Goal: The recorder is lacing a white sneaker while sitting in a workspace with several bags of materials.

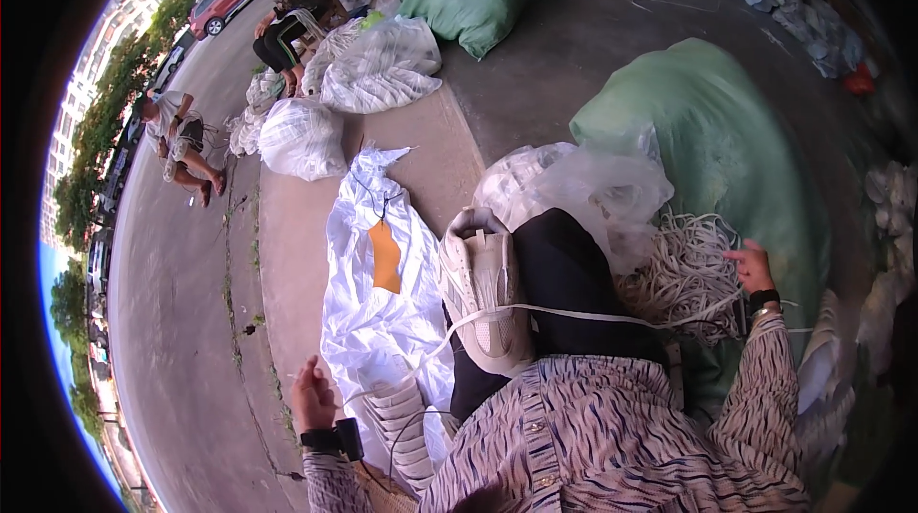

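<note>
A beige sneaker (486,317) rests on my lap, its toe toward me, against my dark trouser leg. Across it runs a long whitish shoelace (583,315), stretched out to both sides. My left hand (314,396) is closed at the lace's left end, low over the pavement. On the other side, my right hand (753,266) is above a heap of pale laces (693,279), index finger stretched and other fingers curled. The lace heads toward it, but I cannot trace it into the fingers. Beside my left forearm lies a pale, ribbed shoe-like thing (400,432).
A shiny white sheet (368,322) with an orange piece (385,258) lies left of the sneaker. Clear plastic bags (612,193) and a large green sack (708,121) stand ahead and right. Farther off are stuffed bags (301,138) and two seated people (177,135).
</note>
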The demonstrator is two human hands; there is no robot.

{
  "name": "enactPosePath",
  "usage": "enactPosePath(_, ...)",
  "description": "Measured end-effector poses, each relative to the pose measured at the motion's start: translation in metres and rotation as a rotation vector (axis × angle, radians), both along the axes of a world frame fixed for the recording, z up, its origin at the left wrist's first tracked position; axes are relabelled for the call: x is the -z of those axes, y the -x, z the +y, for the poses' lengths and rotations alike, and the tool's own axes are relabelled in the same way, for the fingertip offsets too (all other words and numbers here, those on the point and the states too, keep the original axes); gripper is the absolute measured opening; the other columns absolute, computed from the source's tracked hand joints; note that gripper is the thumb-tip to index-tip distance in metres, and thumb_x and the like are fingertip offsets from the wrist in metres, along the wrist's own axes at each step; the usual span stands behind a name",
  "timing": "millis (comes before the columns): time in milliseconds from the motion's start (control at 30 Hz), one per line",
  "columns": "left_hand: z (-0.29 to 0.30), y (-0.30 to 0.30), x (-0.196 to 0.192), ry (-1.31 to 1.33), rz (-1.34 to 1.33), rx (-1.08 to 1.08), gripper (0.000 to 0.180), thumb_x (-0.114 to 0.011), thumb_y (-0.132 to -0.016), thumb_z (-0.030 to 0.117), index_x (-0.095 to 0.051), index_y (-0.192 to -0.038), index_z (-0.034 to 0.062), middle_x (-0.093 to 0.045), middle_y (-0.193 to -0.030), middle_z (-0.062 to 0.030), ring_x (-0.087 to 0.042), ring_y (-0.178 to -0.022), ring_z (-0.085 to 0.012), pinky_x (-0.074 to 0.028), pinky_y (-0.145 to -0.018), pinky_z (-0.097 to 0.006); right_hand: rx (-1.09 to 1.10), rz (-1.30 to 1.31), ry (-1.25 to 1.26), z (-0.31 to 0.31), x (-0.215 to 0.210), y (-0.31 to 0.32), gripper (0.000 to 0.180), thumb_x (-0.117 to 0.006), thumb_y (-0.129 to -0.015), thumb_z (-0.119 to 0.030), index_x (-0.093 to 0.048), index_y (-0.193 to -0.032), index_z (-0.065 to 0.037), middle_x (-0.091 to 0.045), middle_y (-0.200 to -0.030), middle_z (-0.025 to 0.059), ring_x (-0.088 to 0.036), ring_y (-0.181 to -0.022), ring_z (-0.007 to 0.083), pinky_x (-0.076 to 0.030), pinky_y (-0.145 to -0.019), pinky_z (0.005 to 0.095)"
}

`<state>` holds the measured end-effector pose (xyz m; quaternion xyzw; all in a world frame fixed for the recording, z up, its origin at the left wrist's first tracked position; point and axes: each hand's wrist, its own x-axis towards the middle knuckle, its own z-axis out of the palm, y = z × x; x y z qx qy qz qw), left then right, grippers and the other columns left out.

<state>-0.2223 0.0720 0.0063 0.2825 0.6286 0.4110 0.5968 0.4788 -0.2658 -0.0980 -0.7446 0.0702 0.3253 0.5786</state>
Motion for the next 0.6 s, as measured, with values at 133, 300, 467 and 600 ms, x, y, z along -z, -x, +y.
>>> enactPosePath(133, -0.065, -0.189, -0.005, -0.525, 0.092, 0.734, 0.009, -0.058, -0.086, 0.013, -0.062, -0.089, 0.0048, -0.059, -0.072, 0.0008, -0.057, -0.063, -0.0112, -0.044, -0.051, -0.026, -0.659, -0.123, -0.193, 0.155, -0.067, 0.113, 0.058, -0.049, -0.084, -0.009, -0.023, -0.134, 0.007, -0.066, -0.08, 0.0142, -0.037, -0.038, 0.0052, -0.029, -0.034, 0.0204)
enactPosePath(300, -0.086, -0.241, 0.004, -1.21, 0.576, 1.48, 0.019, -0.063, -0.073, 0.013, -0.062, -0.093, 0.0123, -0.057, -0.08, -0.0031, -0.061, -0.069, -0.023, -0.05, -0.054, -0.033, -1.119, 0.013, -0.432, 0.241, -0.133, 0.207, 0.023, -0.05, -0.09, -0.019, -0.06, -0.095, 0.002, -0.065, -0.074, 0.0109, -0.041, -0.04, 0.0027, -0.029, -0.036, 0.0164)
enactPosePath(467, -0.099, -0.248, 0.019, -1.232, 0.717, 1.699, 0.014, -0.06, -0.079, 0.019, -0.062, -0.09, 0.0121, -0.056, -0.077, -0.0037, -0.061, -0.069, -0.0223, -0.049, -0.055, -0.033, -1.199, -0.779, -0.318, 0.278, -0.084, 0.238, 0.02, -0.052, -0.084, -0.014, -0.062, -0.093, 0.001, -0.064, -0.073, 0.0096, -0.056, -0.056, 0.0119, -0.045, -0.053, 0.0273)
enactPosePath(600, -0.098, -0.257, 0.019, -1.11, 0.632, 1.619, 0.01, -0.059, -0.08, 0.018, -0.063, -0.084, 0.0103, -0.059, -0.073, -0.0063, -0.06, -0.065, -0.0247, -0.048, -0.056, -0.034, -1.064, -0.942, -0.413, 0.278, -0.084, 0.241, 0.017, -0.053, -0.082, -0.011, -0.063, -0.088, 0.001, -0.062, -0.069, 0.0114, -0.06, -0.061, 0.0157, -0.047, -0.059, 0.0306)
